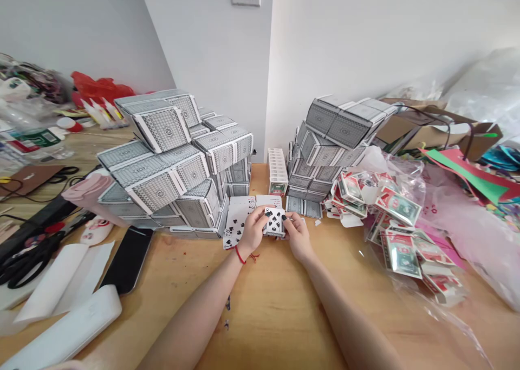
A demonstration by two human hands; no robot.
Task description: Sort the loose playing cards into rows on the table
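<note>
My left fingers (261,219) and right fingers (290,224) grip playing cards (274,222) over the counter (276,305). The grey-patterned left stack (162,169) and right stack (329,137) hem me in; a phone (128,259) lies left, red-and-green card boxes (401,253) right.

The playing card (274,223) is white with black spades, the wrist cord (240,255) red.

A cluttered craft corner: playing-card blocks (164,129), scissors (38,252), coloured paper (467,176), wooden table (268,316).
</note>
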